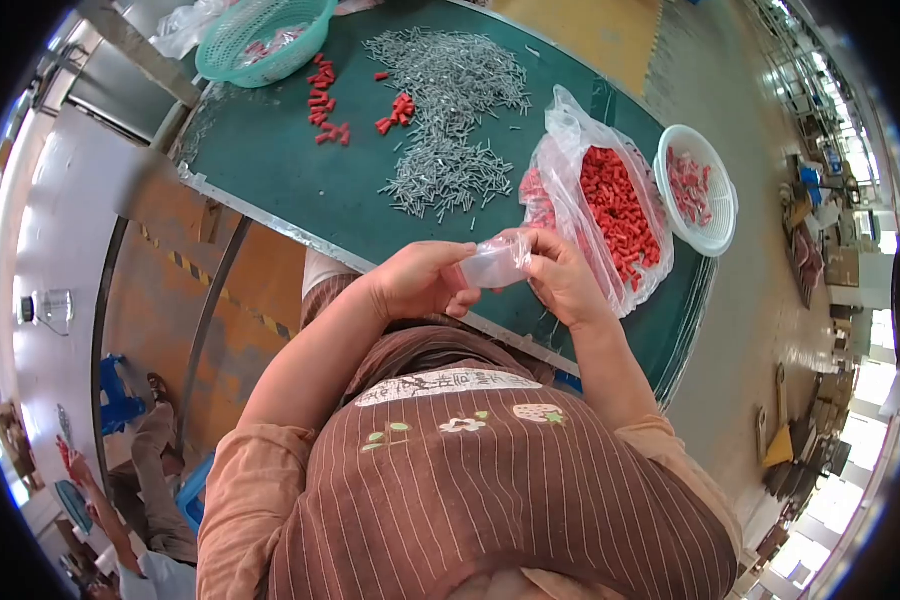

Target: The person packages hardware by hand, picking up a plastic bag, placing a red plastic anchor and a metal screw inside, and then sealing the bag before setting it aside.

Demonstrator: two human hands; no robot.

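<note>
Between both hands, close over the table's front edge, is a small clear plastic bag (494,263). My left hand (420,280) pinches its left end between thumb and fingers. At the bag's other end, my right hand (560,275) grips the upper corner. Just beyond my right hand lies a large clear bag (568,150) turned open, full of red plastic pieces (620,215). A wide heap of grey metal pins (450,110) spreads over the green table (280,170) ahead. Loose red pieces (322,100) form a rough line to its left, with a smaller cluster (398,114) beside the heap.
A green basket (267,45) with filled clear bags stands at the far left corner. On the right edge sits a white basket (705,190) holding red-filled bags. Another person (145,500) sits at the lower left by a white bench. A walkway runs along the right.
</note>
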